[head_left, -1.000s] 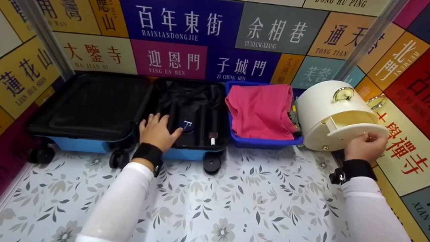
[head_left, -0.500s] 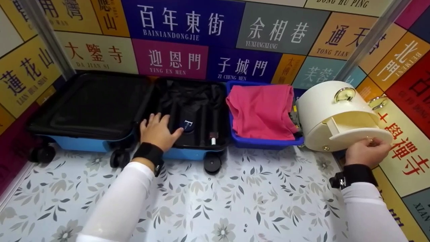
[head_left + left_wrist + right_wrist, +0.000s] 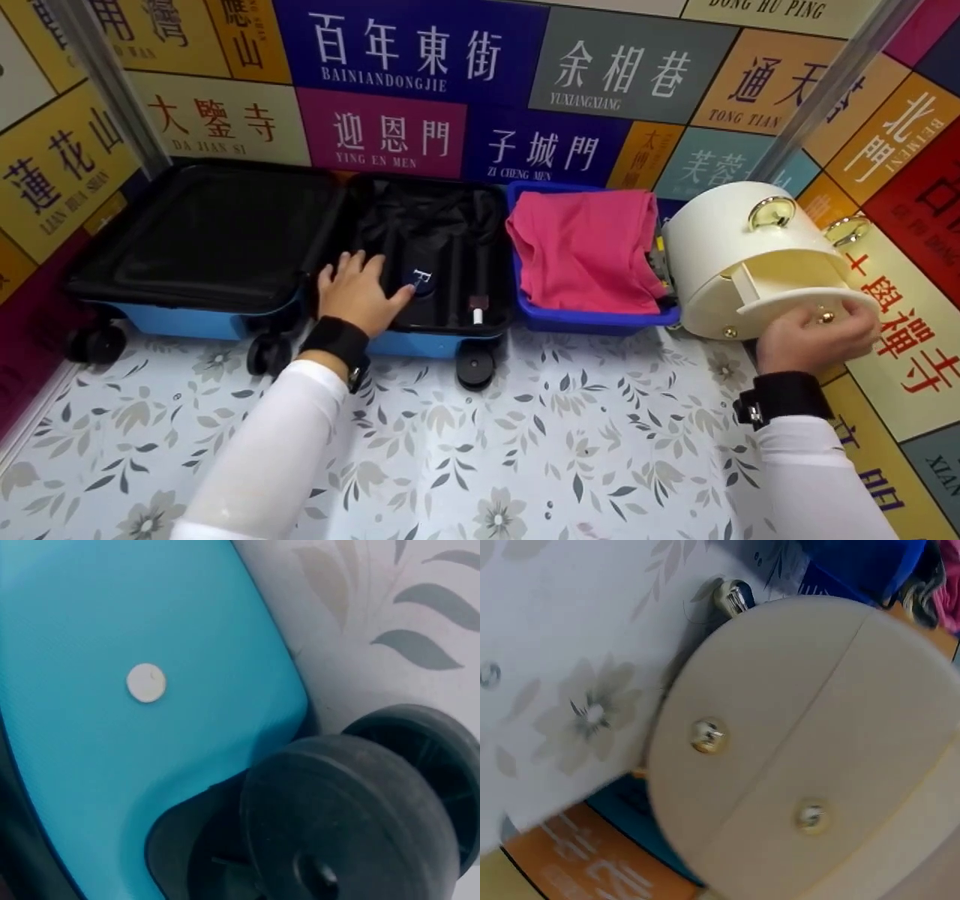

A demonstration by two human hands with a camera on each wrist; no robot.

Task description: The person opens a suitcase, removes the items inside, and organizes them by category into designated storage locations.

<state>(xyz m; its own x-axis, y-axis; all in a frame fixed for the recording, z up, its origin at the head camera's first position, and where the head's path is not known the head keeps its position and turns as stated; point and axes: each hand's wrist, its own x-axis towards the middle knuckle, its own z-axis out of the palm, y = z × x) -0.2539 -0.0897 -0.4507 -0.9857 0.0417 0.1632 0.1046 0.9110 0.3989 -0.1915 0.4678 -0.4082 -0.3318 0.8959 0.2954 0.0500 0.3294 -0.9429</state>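
In the head view, my left hand lies with spread fingers on the near inner edge of an open suitcase. Its thumb tip reaches a dark item with a white letter inside. At far right, my right hand is at the pulled-out drawer of a cream rounded box. Its fingers curve loosely about the gold knob, which shows uncovered between thumb and fingers. Two gold knobs appear on the box's face in the right wrist view. The left wrist view shows blue suitcase shell and a black wheel.
A blue bin with folded pink cloth stands between suitcase and box. The suitcase's other half lies to the left. A small white-tipped item sits inside. Printed wall panels stand behind the flower-patterned surface.
The drawer has come slightly further out to the right. My right hand's fingers have loosened from the knob, which now shows. My left hand stays put.
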